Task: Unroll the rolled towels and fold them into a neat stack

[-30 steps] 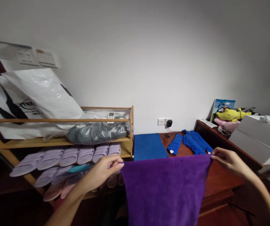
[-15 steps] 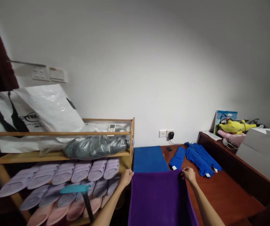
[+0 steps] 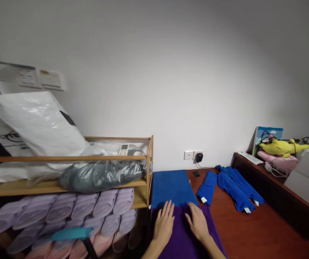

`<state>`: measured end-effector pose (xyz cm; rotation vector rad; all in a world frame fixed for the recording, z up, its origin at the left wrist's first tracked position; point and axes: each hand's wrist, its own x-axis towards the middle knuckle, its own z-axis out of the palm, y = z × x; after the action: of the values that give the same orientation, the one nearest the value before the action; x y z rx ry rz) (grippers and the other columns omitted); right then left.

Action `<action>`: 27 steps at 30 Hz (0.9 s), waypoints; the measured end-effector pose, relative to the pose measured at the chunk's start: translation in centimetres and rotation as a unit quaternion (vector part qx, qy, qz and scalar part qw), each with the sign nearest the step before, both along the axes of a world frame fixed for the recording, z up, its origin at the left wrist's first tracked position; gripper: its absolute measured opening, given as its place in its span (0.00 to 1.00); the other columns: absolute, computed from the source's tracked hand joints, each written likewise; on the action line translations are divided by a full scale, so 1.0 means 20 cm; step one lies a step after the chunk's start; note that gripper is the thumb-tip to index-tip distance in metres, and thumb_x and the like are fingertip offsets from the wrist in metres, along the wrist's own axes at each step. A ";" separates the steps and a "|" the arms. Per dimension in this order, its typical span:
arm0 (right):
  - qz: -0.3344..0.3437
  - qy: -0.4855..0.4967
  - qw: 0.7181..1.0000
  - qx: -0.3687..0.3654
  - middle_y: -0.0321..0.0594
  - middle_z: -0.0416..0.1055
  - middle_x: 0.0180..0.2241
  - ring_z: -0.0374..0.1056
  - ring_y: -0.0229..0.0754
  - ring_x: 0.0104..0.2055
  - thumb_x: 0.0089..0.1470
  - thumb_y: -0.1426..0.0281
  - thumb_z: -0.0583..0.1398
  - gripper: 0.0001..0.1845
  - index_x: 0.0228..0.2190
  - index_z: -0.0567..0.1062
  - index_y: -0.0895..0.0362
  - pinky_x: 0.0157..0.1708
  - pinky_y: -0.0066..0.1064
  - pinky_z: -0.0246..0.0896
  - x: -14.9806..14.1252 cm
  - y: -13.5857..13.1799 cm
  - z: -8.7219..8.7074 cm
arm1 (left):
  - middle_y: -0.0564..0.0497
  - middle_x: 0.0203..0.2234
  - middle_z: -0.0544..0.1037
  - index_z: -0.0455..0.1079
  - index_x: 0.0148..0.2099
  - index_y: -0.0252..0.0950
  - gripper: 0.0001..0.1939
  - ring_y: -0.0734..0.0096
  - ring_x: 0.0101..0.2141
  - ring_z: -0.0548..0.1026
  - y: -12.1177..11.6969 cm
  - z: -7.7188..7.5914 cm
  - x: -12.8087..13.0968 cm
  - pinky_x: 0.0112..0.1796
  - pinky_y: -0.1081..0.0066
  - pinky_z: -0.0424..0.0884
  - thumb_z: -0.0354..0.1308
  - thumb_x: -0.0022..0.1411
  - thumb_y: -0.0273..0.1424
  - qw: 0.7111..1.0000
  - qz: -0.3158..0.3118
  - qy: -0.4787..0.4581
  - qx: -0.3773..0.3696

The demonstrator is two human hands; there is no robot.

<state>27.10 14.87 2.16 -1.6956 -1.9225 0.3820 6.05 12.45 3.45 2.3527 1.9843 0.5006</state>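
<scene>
A purple cloth (image 3: 183, 233) lies spread over the near part of the table, its far edge meeting a flat blue cloth (image 3: 170, 185). My left hand (image 3: 164, 223) rests palm down on the purple cloth, fingers stretched forward close to the blue one. To its right, my right hand (image 3: 197, 221) is also on the purple cloth, fingers apart and bent a little. Neither hand grips anything. Beside them on the table are a small folded blue cloth (image 3: 207, 187) with a white tag and a crumpled blue cloth (image 3: 235, 187).
At left stands a wooden rack (image 3: 141, 194) with lilac slippers (image 3: 84, 205), a bagged dark bundle (image 3: 100, 176) and a white bag (image 3: 36, 122). A teal-topped handle (image 3: 72, 233) stands before it. A black plug (image 3: 199, 157) and a yellow plush toy (image 3: 281, 146) are toward the right.
Both hands have let go of the purple cloth's far corners and moved inward, now flat on it. The cloth has come down onto the table. The view has shifted slightly right.
</scene>
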 end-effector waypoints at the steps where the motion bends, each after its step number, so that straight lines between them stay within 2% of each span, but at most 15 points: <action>1: 0.042 -0.026 0.999 0.008 0.38 0.57 0.61 0.51 0.44 0.63 0.55 0.52 0.49 0.29 0.56 0.62 0.48 0.60 0.39 0.47 -0.04 -0.03 -0.04 | 0.50 0.64 0.53 0.48 0.65 0.41 0.27 0.64 0.63 0.49 -0.01 -0.03 0.03 0.59 0.57 0.52 0.40 0.63 0.29 1.000 -0.023 0.007 0.000; 3: 0.064 -0.086 0.994 0.007 0.38 0.51 0.63 0.45 0.45 0.65 0.56 0.50 0.45 0.31 0.58 0.57 0.47 0.61 0.45 0.44 -0.05 -0.06 -0.12 | 0.49 0.64 0.51 0.46 0.65 0.41 0.27 0.62 0.63 0.48 -0.02 -0.10 0.03 0.59 0.53 0.51 0.40 0.65 0.36 0.999 -0.032 0.012 -0.015; 6: -0.042 -0.152 0.987 -0.025 0.42 0.46 0.64 0.40 0.47 0.66 0.56 0.48 0.41 0.36 0.60 0.54 0.52 0.62 0.49 0.41 0.11 -0.07 -0.22 | 0.50 0.65 0.48 0.44 0.65 0.45 0.28 0.63 0.63 0.48 -0.02 -0.17 -0.08 0.59 0.50 0.49 0.37 0.66 0.43 0.999 -0.007 0.017 -0.036; 8: -0.095 -0.173 0.979 -0.046 0.43 0.44 0.65 0.38 0.48 0.66 0.55 0.47 0.40 0.38 0.60 0.52 0.54 0.62 0.50 0.39 0.26 -0.06 -0.25 | 0.52 0.65 0.46 0.43 0.65 0.46 0.27 0.63 0.63 0.46 -0.02 -0.18 -0.17 0.59 0.49 0.49 0.36 0.66 0.43 0.999 0.022 0.022 -0.040; 11: -0.095 -0.177 0.977 -0.076 0.39 0.42 0.65 0.37 0.46 0.67 0.55 0.47 0.40 0.37 0.61 0.50 0.52 0.62 0.52 0.37 0.38 -0.05 -0.23 | 0.51 0.65 0.47 0.44 0.65 0.45 0.27 0.62 0.63 0.46 -0.03 -0.14 -0.22 0.59 0.47 0.48 0.37 0.65 0.42 0.997 0.051 0.041 -0.038; 13: -0.108 -0.180 0.974 -0.080 0.41 0.42 0.65 0.37 0.47 0.66 0.56 0.48 0.40 0.37 0.60 0.51 0.54 0.62 0.53 0.37 0.34 -0.07 -0.18 | 0.49 0.64 0.48 0.47 0.65 0.42 0.27 0.60 0.63 0.47 -0.05 -0.09 -0.17 0.60 0.45 0.43 0.39 0.64 0.38 0.996 0.058 0.064 -0.020; 16: -0.127 -0.178 0.975 -0.026 0.47 0.43 0.64 0.37 0.50 0.66 0.56 0.48 0.42 0.38 0.60 0.52 0.59 0.61 0.53 0.38 0.11 -0.16 -0.10 | 0.50 0.64 0.48 0.45 0.65 0.39 0.30 0.62 0.63 0.45 -0.13 -0.07 0.01 0.60 0.47 0.43 0.40 0.61 0.27 0.995 0.038 0.083 0.026; 17: -0.100 -0.168 0.981 0.002 0.46 0.43 0.64 0.37 0.49 0.66 0.57 0.49 0.41 0.37 0.60 0.52 0.58 0.61 0.52 0.41 0.02 -0.21 -0.09 | 0.51 0.64 0.47 0.42 0.65 0.40 0.31 0.64 0.63 0.44 -0.17 -0.08 0.08 0.60 0.48 0.44 0.39 0.60 0.24 0.996 0.019 0.080 0.038; 19: -0.003 -0.135 0.990 0.028 0.39 0.44 0.64 0.41 0.44 0.66 0.60 0.54 0.39 0.30 0.60 0.51 0.51 0.60 0.47 0.47 -0.15 -0.32 -0.11 | 0.53 0.64 0.47 0.40 0.66 0.41 0.33 0.65 0.63 0.45 -0.27 -0.14 0.19 0.60 0.51 0.48 0.38 0.59 0.23 0.997 -0.015 0.063 0.036; 21: 0.054 -0.110 0.992 0.042 0.35 0.48 0.63 0.47 0.42 0.64 0.61 0.57 0.40 0.27 0.59 0.54 0.46 0.58 0.42 0.54 -0.21 -0.42 -0.16 | 0.52 0.63 0.48 0.41 0.65 0.41 0.32 0.63 0.62 0.49 -0.37 -0.23 0.22 0.59 0.52 0.53 0.40 0.59 0.24 0.999 -0.021 0.044 0.004; 23: 0.054 -0.110 0.991 0.048 0.37 0.56 0.60 0.54 0.45 0.61 0.59 0.55 0.44 0.26 0.57 0.60 0.44 0.55 0.42 0.59 -0.16 -0.49 -0.24 | 0.52 0.63 0.50 0.44 0.65 0.42 0.32 0.59 0.61 0.54 -0.45 -0.31 0.16 0.58 0.52 0.56 0.43 0.59 0.27 0.999 -0.019 0.030 -0.038; 24: 0.041 -0.119 0.991 0.049 0.38 0.60 0.58 0.58 0.48 0.59 0.57 0.53 0.47 0.26 0.55 0.63 0.44 0.53 0.44 0.60 -0.10 -0.51 -0.28 | 0.53 0.62 0.52 0.45 0.64 0.45 0.32 0.58 0.60 0.55 -0.48 -0.34 0.10 0.58 0.52 0.57 0.46 0.58 0.29 0.997 -0.038 0.028 -0.063; 27: -0.019 -0.145 0.987 0.058 0.38 0.62 0.56 0.60 0.53 0.57 0.52 0.51 0.51 0.26 0.52 0.67 0.42 0.52 0.50 0.61 0.15 -0.54 -0.38 | 0.58 0.62 0.50 0.44 0.64 0.51 0.31 0.59 0.61 0.54 -0.53 -0.34 -0.12 0.59 0.52 0.56 0.48 0.59 0.34 0.995 -0.063 0.018 -0.079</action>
<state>30.19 4.02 -5.39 -1.7874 -2.0661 0.0055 3.72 1.78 -3.36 2.3848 1.8002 0.2877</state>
